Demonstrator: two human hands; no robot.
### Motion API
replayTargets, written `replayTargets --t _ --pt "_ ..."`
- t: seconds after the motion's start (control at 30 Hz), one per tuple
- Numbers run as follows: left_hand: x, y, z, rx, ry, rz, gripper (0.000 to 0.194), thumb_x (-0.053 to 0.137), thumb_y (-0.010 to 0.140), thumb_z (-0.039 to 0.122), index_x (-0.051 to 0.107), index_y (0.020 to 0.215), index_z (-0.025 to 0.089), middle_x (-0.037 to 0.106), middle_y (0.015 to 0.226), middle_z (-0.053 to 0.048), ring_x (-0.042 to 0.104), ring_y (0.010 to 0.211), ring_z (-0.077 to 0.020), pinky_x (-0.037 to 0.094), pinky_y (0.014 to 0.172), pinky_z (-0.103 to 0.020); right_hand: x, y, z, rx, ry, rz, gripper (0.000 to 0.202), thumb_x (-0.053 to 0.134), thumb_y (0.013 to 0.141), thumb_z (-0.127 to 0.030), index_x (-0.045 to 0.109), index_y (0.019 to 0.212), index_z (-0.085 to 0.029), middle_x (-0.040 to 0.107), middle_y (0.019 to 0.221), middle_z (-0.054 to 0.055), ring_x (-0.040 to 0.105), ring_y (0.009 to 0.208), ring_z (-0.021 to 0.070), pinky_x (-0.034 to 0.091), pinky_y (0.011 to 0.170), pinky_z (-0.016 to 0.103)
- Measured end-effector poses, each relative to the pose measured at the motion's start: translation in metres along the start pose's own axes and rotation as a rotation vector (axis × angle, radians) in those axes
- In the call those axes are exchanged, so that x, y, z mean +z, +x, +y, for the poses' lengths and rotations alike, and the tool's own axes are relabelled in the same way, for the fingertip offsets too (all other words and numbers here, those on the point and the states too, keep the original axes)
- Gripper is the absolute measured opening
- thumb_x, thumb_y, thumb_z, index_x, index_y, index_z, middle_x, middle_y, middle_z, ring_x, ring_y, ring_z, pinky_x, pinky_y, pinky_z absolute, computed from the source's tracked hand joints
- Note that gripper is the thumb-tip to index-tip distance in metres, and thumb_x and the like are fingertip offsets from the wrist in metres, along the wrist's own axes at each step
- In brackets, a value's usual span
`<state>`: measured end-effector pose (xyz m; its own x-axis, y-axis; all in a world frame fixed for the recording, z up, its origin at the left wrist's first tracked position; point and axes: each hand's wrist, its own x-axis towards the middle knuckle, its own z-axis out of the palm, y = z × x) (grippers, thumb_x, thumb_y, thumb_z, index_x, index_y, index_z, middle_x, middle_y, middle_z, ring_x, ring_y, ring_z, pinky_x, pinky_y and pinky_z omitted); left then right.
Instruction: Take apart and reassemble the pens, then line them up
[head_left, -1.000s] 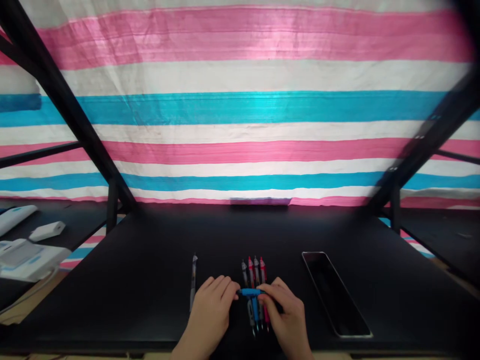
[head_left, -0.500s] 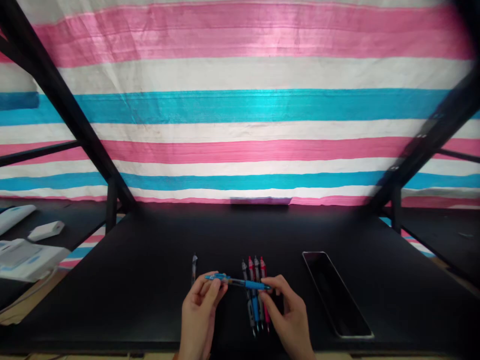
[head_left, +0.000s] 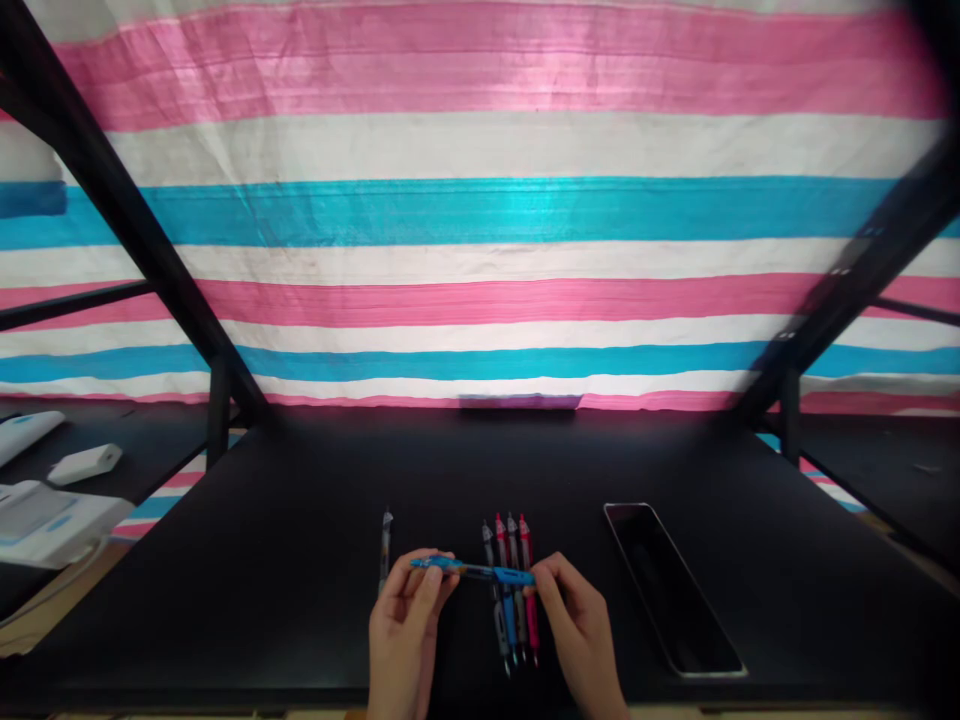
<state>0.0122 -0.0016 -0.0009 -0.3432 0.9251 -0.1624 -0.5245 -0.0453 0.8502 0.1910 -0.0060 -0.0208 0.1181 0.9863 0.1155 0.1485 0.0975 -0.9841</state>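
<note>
A blue pen with a clear middle lies level between my hands, above the table. My left hand pinches its blue clip end between thumb and fingers. At the other end, my right hand has thumb and fingertips closed on the tip by the blue grip. Under and behind the held pen, several pens lie side by side: a black-grey pen, a pen with a blue grip, another grey pen and a red pen. One clear dark pen rests apart, just beyond my left hand.
A phone with a dark screen lies on the black table, right of my right hand. White devices with a cable sit on a side surface at left. Black frame bars rise at both sides before a striped sheet.
My right fingers have shifted their hold, now closed more tightly round the pen's tip end. The grip part sits at a slightly different angle. My left hand has moved slightly right.
</note>
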Motion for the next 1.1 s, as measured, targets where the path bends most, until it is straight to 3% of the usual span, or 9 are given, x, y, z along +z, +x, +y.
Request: replayTargets --t 0.13,0.27,0.43,0.57,0.7,0.8,0.9,1.1 --pt "-0.0016 -0.0002 -0.0013 0.012 -0.008 -0.005 0.027 0.088 0.068 0.036 0.077 0.085 0.018 0.073 0.089 -0.005 0.07 0.084 -0.0174 0.059 0.081 -0.025 0.0001 0.0008 -0.0045 -0.037 0.022 -0.003 0.032 0.051 0.098 -0.043 0.06 0.078 -0.02 0.053 0.072 -0.001 0.05 0.067 0.0159 0.04 0.062 0.025" --pt "-0.0018 -0.0007 -0.002 0.019 -0.014 -0.005 0.027 0.088 0.067 0.035 0.077 0.085 0.018 0.073 0.088 -0.005 0.07 0.083 -0.0174 0.059 0.079 -0.025 0.0005 0.0014 -0.0065 -0.051 0.015 -0.023 0.041 0.047 0.1 -0.043 0.053 0.067 -0.02 0.049 0.07 -0.001 0.048 0.065 0.0155 0.039 0.061 0.025" --pt "-0.001 -0.0007 -0.0019 0.011 -0.021 0.001 0.028 0.089 0.066 0.035 0.077 0.084 0.018 0.073 0.089 -0.005 0.07 0.082 -0.0167 0.059 0.079 -0.023 -0.0002 0.0002 -0.0054 -0.037 0.044 -0.024 0.03 0.051 0.098 -0.044 0.06 0.081 -0.02 0.051 0.071 -0.001 0.049 0.067 0.0166 0.04 0.061 0.025" --pt "-0.0005 -0.0003 -0.0026 0.006 -0.029 -0.006 0.027 0.088 0.066 0.035 0.076 0.084 0.018 0.073 0.088 -0.004 0.07 0.082 -0.016 0.058 0.079 -0.023 -0.0001 0.0002 -0.0058 -0.023 0.034 0.004 0.035 0.052 0.097 -0.044 0.058 0.071 -0.02 0.05 0.068 -0.001 0.048 0.063 0.0158 0.04 0.058 0.024" --pt "-0.0007 0.0012 -0.0038 0.003 -0.04 0.017 0.028 0.089 0.065 0.035 0.076 0.084 0.019 0.073 0.089 -0.004 0.07 0.083 -0.0163 0.058 0.079 -0.023 0.0001 0.0001 -0.007 -0.001 0.061 0.024 0.028 0.056 0.094 -0.046 0.065 0.086 -0.02 0.059 0.073 0.001 0.055 0.068 0.0174 0.045 0.061 0.024" --pt "-0.0009 0.0013 -0.0042 0.0 -0.037 0.014 0.028 0.088 0.066 0.036 0.076 0.085 0.019 0.074 0.09 -0.005 0.069 0.084 -0.0166 0.058 0.08 -0.023 0.0008 0.0 -0.0078 0.034 0.056 0.015 0.035 0.053 0.096 -0.047 0.062 0.075 -0.02 0.058 0.067 0.0 0.054 0.062 0.0155 0.043 0.057 0.023" --pt "0.0001 0.0 -0.0042 0.006 -0.031 0.009 0.028 0.088 0.066 0.037 0.076 0.083 0.019 0.074 0.088 -0.005 0.069 0.082 -0.0168 0.058 0.079 -0.024 0.0011 0.0003 -0.0069 0.028 0.064 0.028 0.034 0.06 0.092 -0.046 0.061 0.07 -0.02 0.056 0.063 -0.001 0.053 0.058 0.0143 0.043 0.055 0.022" --pt "0.0037 -0.0015 -0.0039 0.014 -0.023 0.057 0.031 0.09 0.062 0.037 0.076 0.083 0.019 0.073 0.084 -0.005 0.069 0.081 -0.0178 0.059 0.079 -0.026 -0.003 0.0011 0.0021 0.05 0.146 0.13 0.027 0.075 0.08 -0.045 0.07 0.077 -0.019 0.066 0.068 0.003 0.062 0.064 0.0193 0.05 0.058 0.027"
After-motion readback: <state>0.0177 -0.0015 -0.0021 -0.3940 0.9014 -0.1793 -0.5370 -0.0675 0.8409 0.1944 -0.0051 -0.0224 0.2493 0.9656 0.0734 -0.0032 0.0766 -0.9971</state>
